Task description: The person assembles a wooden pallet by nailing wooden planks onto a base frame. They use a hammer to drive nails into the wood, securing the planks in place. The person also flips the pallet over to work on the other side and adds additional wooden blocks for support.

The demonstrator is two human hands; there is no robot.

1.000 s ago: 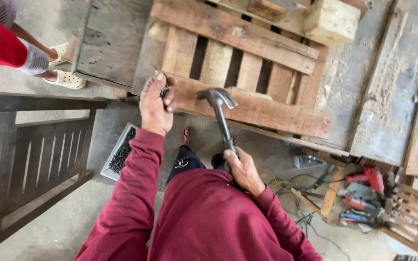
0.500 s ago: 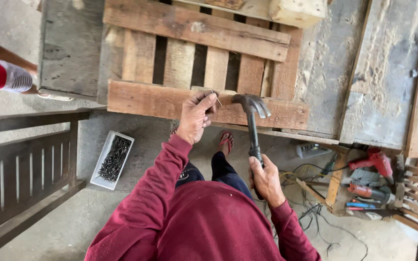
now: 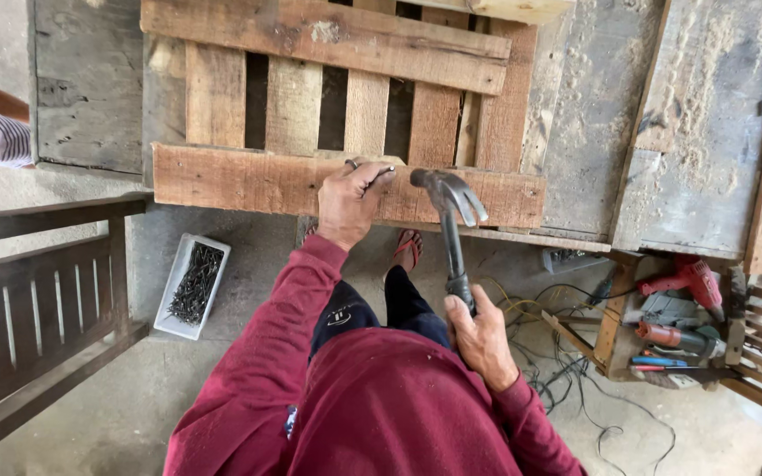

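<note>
- Left hand (image 3: 346, 204) pinches a nail (image 3: 379, 174) on the front plank (image 3: 249, 181) of the wooden pallet (image 3: 346, 53) lying on the bench (image 3: 707, 132); fingers closed on it
- Right hand (image 3: 480, 339) wraps tight around the claw hammer (image 3: 448, 204) handle; head sits just beside the nail
- Step looks like setting the nail; next move calls for a light, square tap, fingers kept clear
- Tray of nails (image 3: 192, 284) on the floor

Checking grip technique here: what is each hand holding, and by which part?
Right hand grips the hammer at the lower end of its handle. Left hand pinches a nail by its shank against the plank.
</note>
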